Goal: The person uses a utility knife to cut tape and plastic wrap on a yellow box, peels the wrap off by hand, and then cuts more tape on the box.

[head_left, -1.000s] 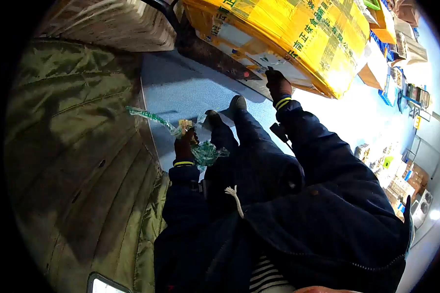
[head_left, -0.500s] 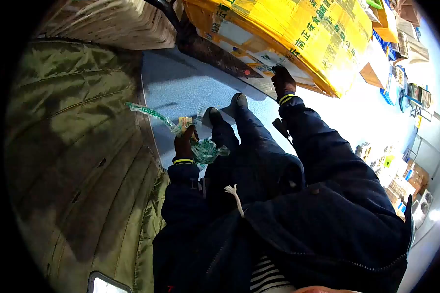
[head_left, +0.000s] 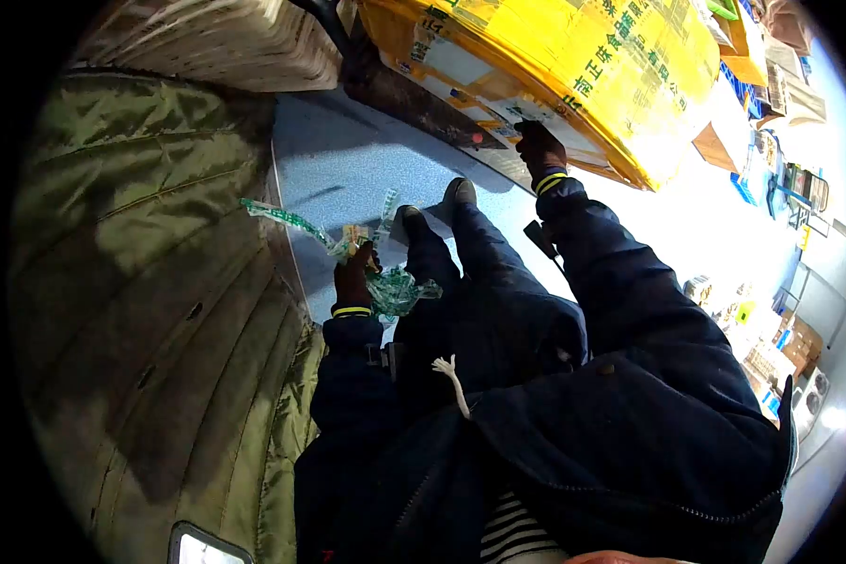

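- Left hand (head_left: 352, 280) is closed around crumpled green-printed tape (head_left: 398, 291), which could cling to the nearby trousers (head_left: 503, 282).
- Right hand (head_left: 541, 151), curled at the side of the yellow-taped box (head_left: 620, 75), grip unclear, could slip if the surface tears.

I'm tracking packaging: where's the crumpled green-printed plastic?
In the head view, the crumpled green-printed plastic is left of centre in the left hand, one strip stretching leftward in front of the quilted green fabric.

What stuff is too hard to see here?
All in the head view:
Yellow-taped box: partly cut off by the top edge.
Right hand: too dark to tell whether it grips anything.
Left hand, holding crumpled green plastic: palm hidden by the hand itself.
Distant goods: too small, glaring.
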Demonstrator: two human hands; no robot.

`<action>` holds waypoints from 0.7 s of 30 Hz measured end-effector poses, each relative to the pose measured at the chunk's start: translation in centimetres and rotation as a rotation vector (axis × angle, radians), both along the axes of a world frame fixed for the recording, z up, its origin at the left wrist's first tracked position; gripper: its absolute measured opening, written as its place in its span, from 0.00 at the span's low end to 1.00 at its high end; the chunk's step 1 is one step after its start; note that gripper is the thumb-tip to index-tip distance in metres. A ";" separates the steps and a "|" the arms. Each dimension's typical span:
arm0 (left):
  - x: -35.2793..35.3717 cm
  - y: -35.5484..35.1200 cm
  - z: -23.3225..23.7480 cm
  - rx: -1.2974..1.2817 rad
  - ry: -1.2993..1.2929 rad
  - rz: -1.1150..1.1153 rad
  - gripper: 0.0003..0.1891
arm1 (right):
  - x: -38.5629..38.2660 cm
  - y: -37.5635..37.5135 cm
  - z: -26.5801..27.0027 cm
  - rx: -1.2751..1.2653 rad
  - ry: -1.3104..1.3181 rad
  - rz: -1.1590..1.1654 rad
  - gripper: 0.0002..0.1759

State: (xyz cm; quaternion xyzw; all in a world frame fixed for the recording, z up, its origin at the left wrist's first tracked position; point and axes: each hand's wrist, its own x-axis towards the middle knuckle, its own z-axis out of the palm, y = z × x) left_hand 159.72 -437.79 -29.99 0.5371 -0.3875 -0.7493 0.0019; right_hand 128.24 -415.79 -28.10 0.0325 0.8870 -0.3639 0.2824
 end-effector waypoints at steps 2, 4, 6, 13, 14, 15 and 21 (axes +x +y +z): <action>0.3 -0.1 -0.9 -0.087 0.002 -0.103 0.12 | -0.3 0.5 -0.8 -0.001 -0.039 -0.026 0.15; 0.3 -0.1 -1.0 -0.017 -0.012 -0.072 0.12 | 0.0 0.8 -1.1 0.003 -0.112 0.163 0.15; -0.2 0.0 -0.5 0.055 -0.023 -0.044 0.12 | 0.6 0.2 -0.5 0.113 0.012 0.365 0.15; -0.2 -0.1 -0.4 -0.223 0.009 -0.200 0.12 | 1.8 2.0 -4.8 0.232 0.696 0.097 0.22; -0.4 -0.1 -0.4 0.033 -0.041 -0.048 0.12 | 1.7 2.1 -5.3 0.257 0.759 0.126 0.22; -0.4 -0.1 -0.3 -0.018 -0.022 -0.098 0.12 | 1.6 2.0 -6.0 0.257 0.761 0.126 0.22; -0.3 -0.2 0.4 0.030 0.000 -0.051 0.13 | 0.7 -1.3 -5.1 -0.088 0.648 0.032 0.18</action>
